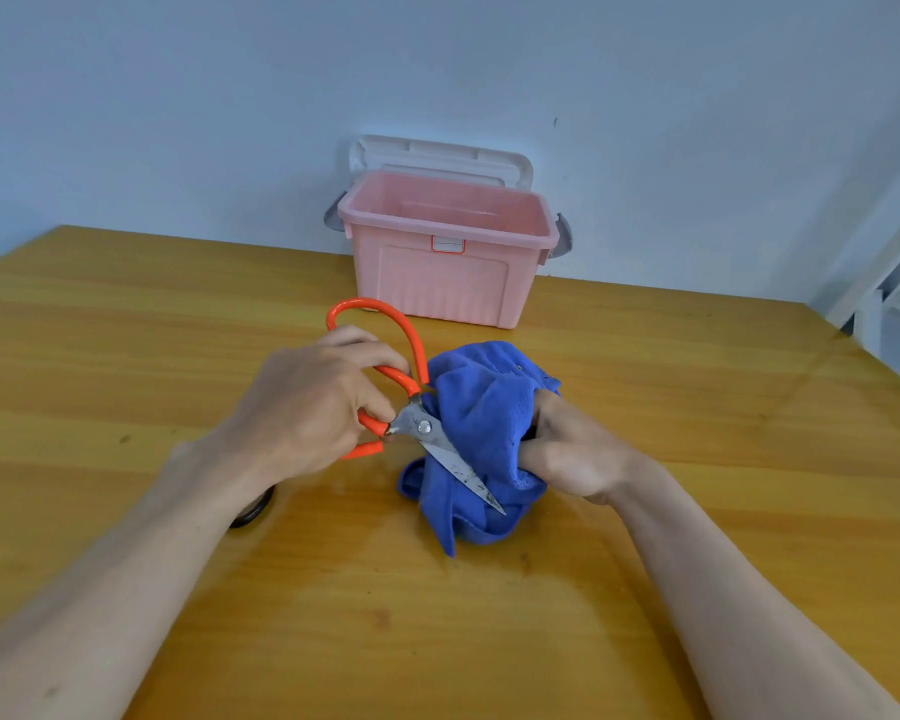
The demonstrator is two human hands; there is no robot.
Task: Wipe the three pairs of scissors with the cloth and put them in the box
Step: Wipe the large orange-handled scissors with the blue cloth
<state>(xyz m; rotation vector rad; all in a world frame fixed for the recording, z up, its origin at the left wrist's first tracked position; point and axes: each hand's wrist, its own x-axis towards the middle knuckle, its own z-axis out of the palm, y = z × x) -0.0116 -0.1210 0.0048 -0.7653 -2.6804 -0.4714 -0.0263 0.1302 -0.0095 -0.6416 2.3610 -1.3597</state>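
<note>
Currently, head view only: left hand [302, 407] grips the orange-handled scissors [411, 407], fingers [380, 356] curled round the handle loops near the pivot. Blades closed, tip pointing toward the person and to the right, lying against the blue cloth [481, 433]. Right hand [567, 449] holds the cloth bunched, fingers curled into the fabric just beside the blade; fingertips hidden in the folds. Cloth's lower end touches the desk [178, 330].

Pink box [437, 272] stands at the far desk edge by the wall, well behind the hands, lid [437, 158] off the top and propped upright behind it. Grey latches at both ends. Nothing discernible inside from this angle.

Dark ring-shaped object [253, 509] lies on the desk partly under the left forearm; can't tell what it is.
</note>
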